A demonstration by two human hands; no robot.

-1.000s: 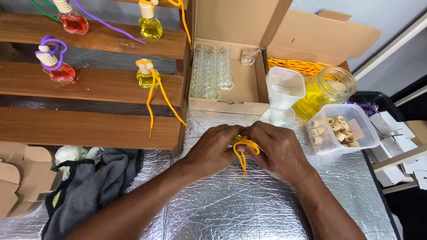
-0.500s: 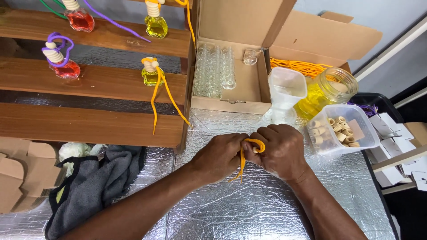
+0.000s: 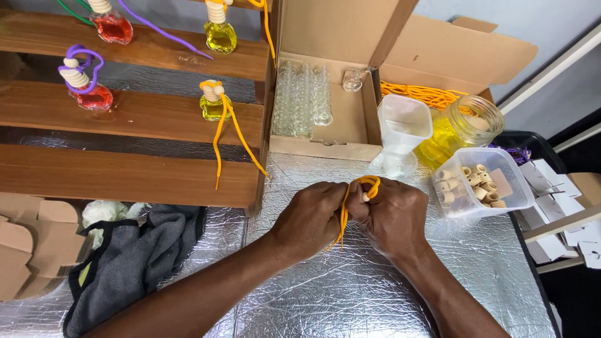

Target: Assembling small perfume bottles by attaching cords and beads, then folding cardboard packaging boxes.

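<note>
Since a second ago both hands, the left hand [image 3: 311,216] and the right hand [image 3: 394,216], have closed tighter together, knuckles now touching. The orange cord [image 3: 366,185] now loops above the fingers, its tail hanging shorter between them.

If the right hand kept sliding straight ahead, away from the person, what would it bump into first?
Probably the clear measuring cup, which stands just beyond the right hand on the foil-covered table; depth is hard to judge.
</note>
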